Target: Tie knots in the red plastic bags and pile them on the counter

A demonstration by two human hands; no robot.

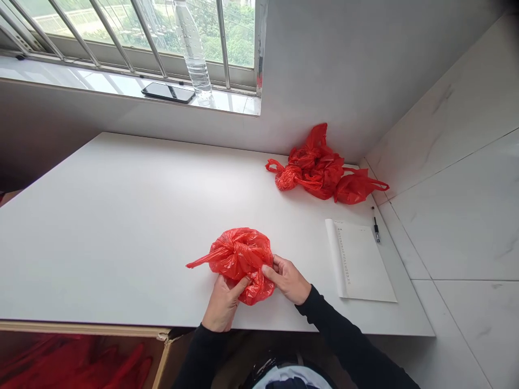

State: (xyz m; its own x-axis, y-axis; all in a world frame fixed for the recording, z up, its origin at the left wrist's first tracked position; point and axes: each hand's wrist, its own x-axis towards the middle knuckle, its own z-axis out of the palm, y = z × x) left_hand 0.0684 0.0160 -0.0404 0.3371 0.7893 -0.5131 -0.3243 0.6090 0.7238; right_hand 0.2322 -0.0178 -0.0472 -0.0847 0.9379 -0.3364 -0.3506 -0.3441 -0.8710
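A crumpled red plastic bag lies near the front edge of the white table, with one twisted handle sticking out to the left. My left hand grips the bag's near underside, thumb pressed into the plastic. My right hand pinches the bag's right side with bent fingers. Both arms wear black sleeves.
A pile of knotted red bags sits at the back right by the wall. A paper sheet and a pen lie at the right. A phone and water bottle stand on the windowsill. A cardboard box holding red bags is below left.
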